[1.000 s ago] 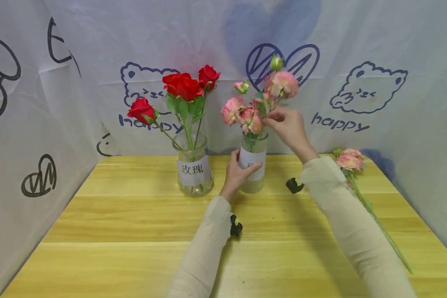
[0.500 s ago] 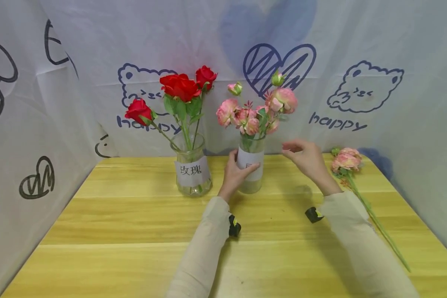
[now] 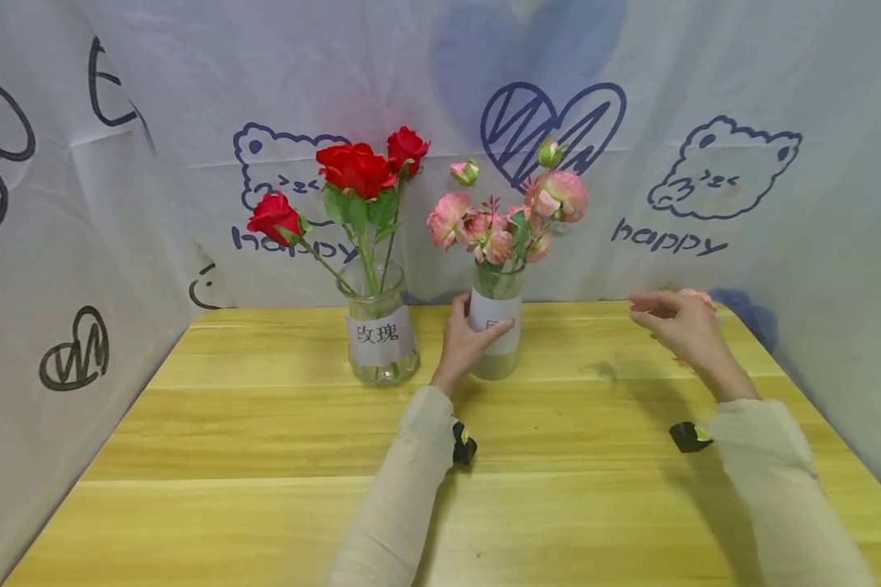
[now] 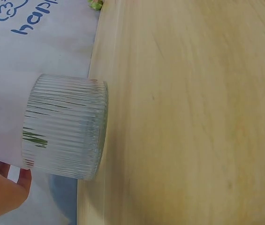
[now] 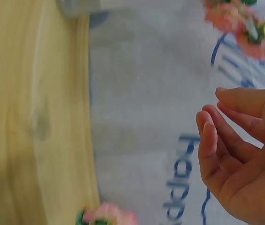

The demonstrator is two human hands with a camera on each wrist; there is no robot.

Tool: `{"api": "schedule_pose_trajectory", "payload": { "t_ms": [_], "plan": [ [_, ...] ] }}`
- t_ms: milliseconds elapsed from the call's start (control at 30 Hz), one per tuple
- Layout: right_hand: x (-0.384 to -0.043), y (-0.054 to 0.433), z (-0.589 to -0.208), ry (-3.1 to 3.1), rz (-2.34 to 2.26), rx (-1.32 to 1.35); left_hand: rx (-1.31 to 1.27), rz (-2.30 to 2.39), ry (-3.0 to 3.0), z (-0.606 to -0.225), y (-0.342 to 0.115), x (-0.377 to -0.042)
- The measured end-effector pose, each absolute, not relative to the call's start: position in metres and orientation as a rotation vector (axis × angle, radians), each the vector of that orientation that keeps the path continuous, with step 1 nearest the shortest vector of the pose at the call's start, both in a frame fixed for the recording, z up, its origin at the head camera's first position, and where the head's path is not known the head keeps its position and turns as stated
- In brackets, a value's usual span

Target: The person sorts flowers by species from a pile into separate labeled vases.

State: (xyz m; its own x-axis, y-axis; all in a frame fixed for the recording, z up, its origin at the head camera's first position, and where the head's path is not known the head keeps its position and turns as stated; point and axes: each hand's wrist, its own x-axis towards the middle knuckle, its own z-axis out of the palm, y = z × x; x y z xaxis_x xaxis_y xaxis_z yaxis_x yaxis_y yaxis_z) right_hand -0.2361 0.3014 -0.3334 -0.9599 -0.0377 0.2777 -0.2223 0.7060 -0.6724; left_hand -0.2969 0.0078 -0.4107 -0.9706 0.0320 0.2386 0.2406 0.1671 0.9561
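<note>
My left hand (image 3: 464,346) grips a ribbed glass vase (image 3: 496,364) with a white paper label, thumb across its front. Fingertips behind the vase show in the left wrist view, where its clear ribbed base (image 4: 66,126) stands at the table's back edge. Pink flowers (image 3: 490,236) with buds and green leaves stand in this vase. Over the table's right side, my right hand (image 3: 686,333) holds nothing; its fingers are loosely bent, thumb apart from them in the right wrist view. Behind it, a loose pink flower (image 5: 109,215) lies on the table, mostly hidden in the head view.
To the left, a second glass vase (image 3: 385,371) with a labelled paper band holds red roses (image 3: 356,171). One rose leans out to the left. A white cloth (image 3: 191,196) with blue and black drawings hangs behind the wooden table (image 3: 264,489) and along its sides.
My right hand let go of the pink flower in the vase and moved right and down towards the loose one. The flower heads settled lower. My left hand stayed on the vase.
</note>
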Motion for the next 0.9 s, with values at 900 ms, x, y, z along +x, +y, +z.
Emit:
{"api": "schedule_pose_trajectory", "payload": {
  "t_ms": [900],
  "plan": [
    [-0.219, 0.411, -0.409, -2.81, 1.038, -0.103, -0.254, -1.928, -2.267, -0.409, 0.008, -0.294]
  ]
}}
